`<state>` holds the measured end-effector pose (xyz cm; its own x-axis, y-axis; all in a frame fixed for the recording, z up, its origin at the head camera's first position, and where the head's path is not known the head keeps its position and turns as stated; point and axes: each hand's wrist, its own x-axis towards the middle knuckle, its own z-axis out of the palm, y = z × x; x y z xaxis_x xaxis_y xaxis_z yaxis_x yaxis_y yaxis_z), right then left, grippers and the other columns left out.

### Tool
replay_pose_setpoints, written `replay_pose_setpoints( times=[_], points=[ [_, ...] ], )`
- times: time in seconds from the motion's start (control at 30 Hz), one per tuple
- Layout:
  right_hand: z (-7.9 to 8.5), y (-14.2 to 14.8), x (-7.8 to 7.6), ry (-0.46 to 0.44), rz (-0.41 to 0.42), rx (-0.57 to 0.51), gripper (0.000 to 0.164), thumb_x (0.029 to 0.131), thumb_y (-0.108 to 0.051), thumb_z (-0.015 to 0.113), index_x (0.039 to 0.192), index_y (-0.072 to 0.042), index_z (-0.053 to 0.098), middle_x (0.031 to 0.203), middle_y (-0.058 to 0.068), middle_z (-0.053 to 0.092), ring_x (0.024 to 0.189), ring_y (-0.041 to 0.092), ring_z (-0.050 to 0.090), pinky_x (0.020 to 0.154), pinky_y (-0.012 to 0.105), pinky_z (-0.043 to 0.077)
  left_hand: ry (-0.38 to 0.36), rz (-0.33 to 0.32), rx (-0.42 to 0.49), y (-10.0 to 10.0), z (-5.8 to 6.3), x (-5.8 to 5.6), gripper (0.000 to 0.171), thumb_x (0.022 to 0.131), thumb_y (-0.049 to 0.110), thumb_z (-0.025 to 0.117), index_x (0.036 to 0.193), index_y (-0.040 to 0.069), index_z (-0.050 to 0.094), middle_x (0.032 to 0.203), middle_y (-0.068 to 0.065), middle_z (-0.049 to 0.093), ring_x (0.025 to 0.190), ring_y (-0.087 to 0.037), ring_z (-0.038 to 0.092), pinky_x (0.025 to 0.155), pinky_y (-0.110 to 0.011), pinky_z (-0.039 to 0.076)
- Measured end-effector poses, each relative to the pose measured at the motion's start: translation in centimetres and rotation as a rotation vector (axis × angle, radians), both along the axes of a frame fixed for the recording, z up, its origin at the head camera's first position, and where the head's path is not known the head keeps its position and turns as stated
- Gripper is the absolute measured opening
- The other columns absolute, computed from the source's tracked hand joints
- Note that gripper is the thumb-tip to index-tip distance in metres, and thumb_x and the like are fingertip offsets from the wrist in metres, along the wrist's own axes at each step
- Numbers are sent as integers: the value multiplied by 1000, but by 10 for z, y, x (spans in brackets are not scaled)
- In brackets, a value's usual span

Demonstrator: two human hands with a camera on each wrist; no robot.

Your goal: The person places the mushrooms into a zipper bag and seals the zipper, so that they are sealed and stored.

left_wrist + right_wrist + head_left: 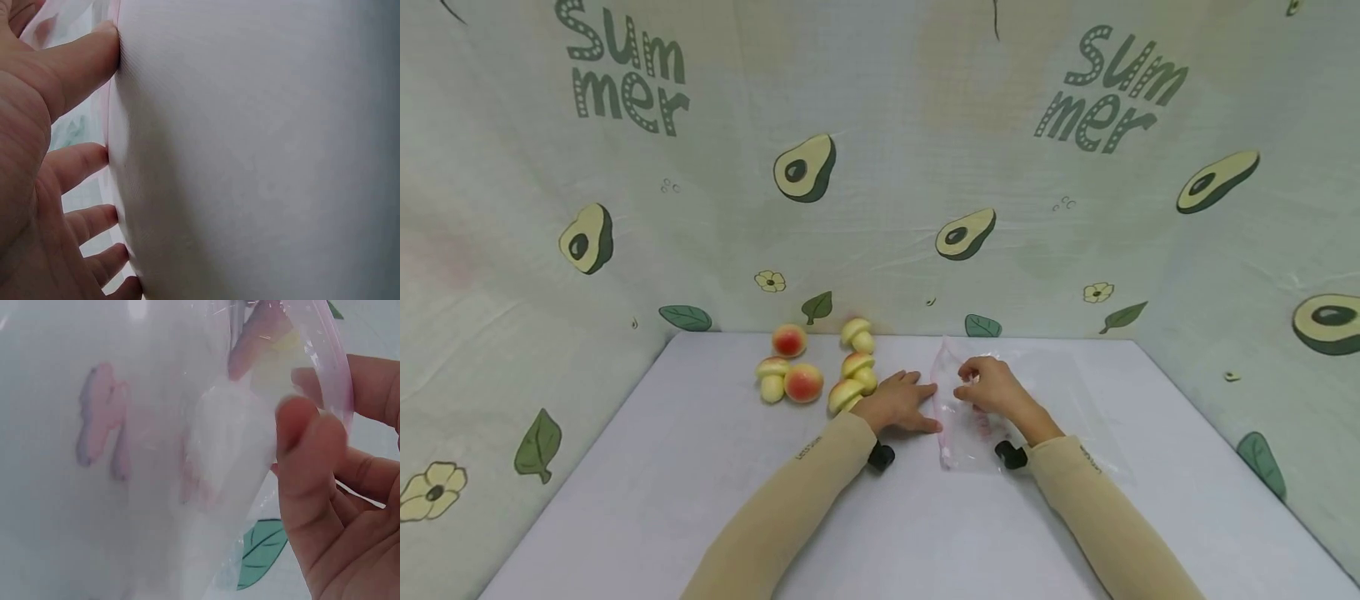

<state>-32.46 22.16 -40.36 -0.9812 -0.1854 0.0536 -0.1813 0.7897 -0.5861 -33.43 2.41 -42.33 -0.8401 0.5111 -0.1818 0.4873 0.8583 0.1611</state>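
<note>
A clear plastic zip bag (1067, 383) with a pink edge lies on the white table, its opening side toward the left. My right hand (992, 390) pinches the film near that edge between thumb and fingers, and in the right wrist view the bag (156, 425) is lifted and stretched beside the thumb, pink print showing on it. On the table just left of the bag rests my left hand (898, 404), fingers spread. Its fingertips lie along the bag's pink edge in the left wrist view, where the thumb (84, 59) touches down too.
Several yellow mushroom-shaped pieces (856, 331) lie left of my left hand. Round red-and-yellow pieces (803, 383) sit among them, farther left. Behind the table hangs a printed cloth (880, 208) with avocados, leaves and lettering.
</note>
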Motion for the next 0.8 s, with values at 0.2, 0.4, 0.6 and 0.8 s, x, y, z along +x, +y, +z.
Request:
replay_pose_setpoints(
  times=[0.2,0.4,0.6,0.8],
  points=[
    [0,-3,1,-110,36,-20,57,79,-13,74,131,0,53,123,17,55,67,15,60,60,28,51,-9,1,-1,0,1,1,79,82,66,59,148,30,35,154,-6,27,142,-31,20,113,-45,20],
    [-1,0,1,-127,93,-35,65,78,-10,75,136,-2,49,124,15,55,69,15,63,60,30,51,-13,0,4,1,2,1,80,81,65,60,148,30,35,154,-7,27,142,-31,20,113,-45,21],
    [0,8,1,-86,99,-6,55,78,-9,74,129,-2,55,93,12,56,65,17,58,58,30,47,-7,4,0,2,0,0,80,81,66,60,148,30,36,154,-6,28,142,-30,21,113,-45,21],
    [3,15,1,-99,140,-8,54,78,-7,71,129,-1,54,78,7,52,58,17,55,54,29,43,-9,16,2,2,0,0,79,81,65,60,148,30,36,154,-5,28,142,-30,21,113,-44,21]
  ],
)
